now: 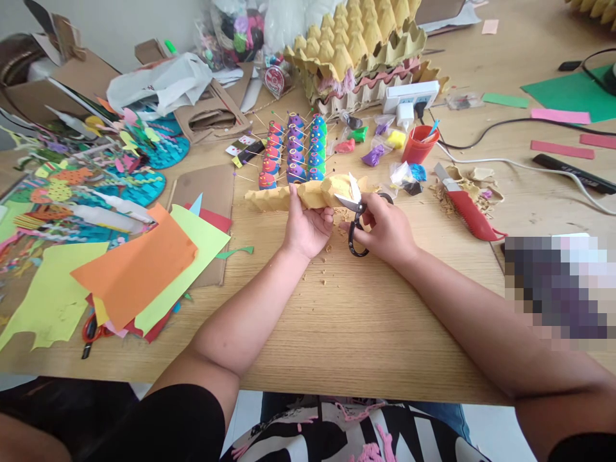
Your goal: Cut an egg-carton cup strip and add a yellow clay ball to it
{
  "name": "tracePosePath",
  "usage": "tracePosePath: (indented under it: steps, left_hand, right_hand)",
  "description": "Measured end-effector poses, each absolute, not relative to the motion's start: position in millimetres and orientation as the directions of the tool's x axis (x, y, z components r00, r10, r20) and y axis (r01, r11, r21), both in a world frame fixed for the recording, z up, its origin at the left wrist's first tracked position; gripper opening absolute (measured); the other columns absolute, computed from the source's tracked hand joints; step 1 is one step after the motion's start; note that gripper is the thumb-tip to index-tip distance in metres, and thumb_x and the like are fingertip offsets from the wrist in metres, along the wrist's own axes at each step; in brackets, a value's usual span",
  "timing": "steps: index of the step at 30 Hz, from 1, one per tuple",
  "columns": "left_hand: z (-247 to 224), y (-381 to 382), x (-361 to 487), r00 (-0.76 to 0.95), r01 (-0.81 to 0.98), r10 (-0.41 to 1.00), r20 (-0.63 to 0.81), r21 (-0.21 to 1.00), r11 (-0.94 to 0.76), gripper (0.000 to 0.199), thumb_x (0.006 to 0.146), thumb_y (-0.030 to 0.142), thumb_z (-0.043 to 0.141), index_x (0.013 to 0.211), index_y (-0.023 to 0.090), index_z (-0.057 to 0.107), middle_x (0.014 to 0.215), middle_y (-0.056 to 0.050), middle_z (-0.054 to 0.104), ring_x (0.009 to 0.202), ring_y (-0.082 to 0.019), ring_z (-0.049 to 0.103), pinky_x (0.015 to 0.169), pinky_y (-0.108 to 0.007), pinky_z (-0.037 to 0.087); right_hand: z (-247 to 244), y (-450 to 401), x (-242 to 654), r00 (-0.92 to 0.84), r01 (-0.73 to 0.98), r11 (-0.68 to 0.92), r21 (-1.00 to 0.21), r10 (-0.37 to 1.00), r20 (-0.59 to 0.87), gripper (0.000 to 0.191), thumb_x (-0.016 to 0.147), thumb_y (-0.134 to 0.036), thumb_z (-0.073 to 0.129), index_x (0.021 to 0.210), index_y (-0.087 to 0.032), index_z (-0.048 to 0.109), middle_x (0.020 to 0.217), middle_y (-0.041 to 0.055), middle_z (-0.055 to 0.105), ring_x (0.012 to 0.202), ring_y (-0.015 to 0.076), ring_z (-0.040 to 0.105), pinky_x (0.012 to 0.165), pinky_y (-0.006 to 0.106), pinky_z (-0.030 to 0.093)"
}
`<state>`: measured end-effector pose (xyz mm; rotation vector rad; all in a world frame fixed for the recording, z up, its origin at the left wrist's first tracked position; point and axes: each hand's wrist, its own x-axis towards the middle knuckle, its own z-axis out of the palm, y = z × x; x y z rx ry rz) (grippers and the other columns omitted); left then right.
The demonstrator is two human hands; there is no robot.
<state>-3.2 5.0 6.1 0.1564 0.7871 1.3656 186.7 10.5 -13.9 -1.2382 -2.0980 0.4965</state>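
My left hand (309, 230) is closed around a long strip of yellow egg carton (283, 197), thumb against its near side. With my right hand (387, 228) I grip black-handled scissors (357, 208). Their blades are parted at the strip's right end. Small carton crumbs (323, 281) lie on the wood below. Just behind the strip stand three painted egg-carton caterpillars, a red one (273, 154), a purple one (296, 151) and a blue-green one (316, 151), with sticks poking out.
Egg trays (356, 45) are stacked at the back beside a white power strip (411, 93). Coloured paper (139, 269) covers the left side. To the right lie a red utility knife (474, 208), carton scraps, a red cup (420, 146) and a black marker (572, 173). Clay packets sit near the cup.
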Motion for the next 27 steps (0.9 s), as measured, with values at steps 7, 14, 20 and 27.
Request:
tracePosePath:
  steps: [7, 14, 20, 27]
  left_hand:
    - [8.8, 4.6, -3.3, 0.003, -0.821, 0.903, -0.430, 0.514, 0.247, 0.072, 0.108, 0.081, 0.046, 0.094, 0.021, 0.082, 0.069, -0.003, 0.076, 0.050, -0.009, 0.064, 0.048, -0.016, 0.055]
    - [10.0, 4.3, -3.7, -0.001, -0.823, 0.896, -0.445, 0.509, 0.252, 0.069, 0.106, 0.082, 0.051, 0.091, 0.022, 0.081, 0.069, -0.002, 0.076, 0.051, -0.008, 0.064, 0.049, -0.015, 0.055]
    - [10.8, 4.0, -3.2, -0.007, -0.824, 0.901, -0.434, 0.513, 0.241, 0.070, 0.107, 0.082, 0.048, 0.091, 0.022, 0.081, 0.067, -0.002, 0.075, 0.050, -0.009, 0.063, 0.048, -0.016, 0.055]
    - [8.8, 4.4, -2.5, -0.017, -0.807, 0.898, -0.440, 0.536, 0.248, 0.066, 0.104, 0.082, 0.056, 0.091, 0.022, 0.081, 0.067, -0.001, 0.074, 0.050, -0.009, 0.062, 0.049, -0.016, 0.054]
  right_hand:
    - [-10.1, 8.9, 185.9, -0.330, 0.657, 0.443, -0.610, 0.896, 0.295, 0.031, 0.097, -0.048, 0.078, 0.109, -0.024, 0.063, 0.074, 0.0003, 0.065, 0.067, 0.0192, 0.055, 0.062, 0.033, 0.033]
    - [-11.5, 9.7, 185.3, -0.312, 0.673, 0.411, -0.615, 0.912, 0.267, 0.028, 0.101, -0.051, 0.073, 0.106, -0.025, 0.064, 0.073, 0.0000, 0.066, 0.063, 0.0173, 0.052, 0.062, 0.031, 0.032]
    - [-10.1, 8.1, 185.1, -0.337, 0.656, 0.472, -0.589, 0.881, 0.331, 0.031, 0.099, -0.052, 0.071, 0.110, -0.024, 0.064, 0.079, 0.0031, 0.068, 0.068, 0.0202, 0.056, 0.063, 0.033, 0.033]
    - [-12.9, 8.9, 185.5, -0.353, 0.666, 0.534, -0.521, 0.841, 0.411, 0.033, 0.093, -0.051, 0.076, 0.106, -0.024, 0.062, 0.085, 0.0060, 0.070, 0.077, 0.0243, 0.060, 0.068, 0.037, 0.037]
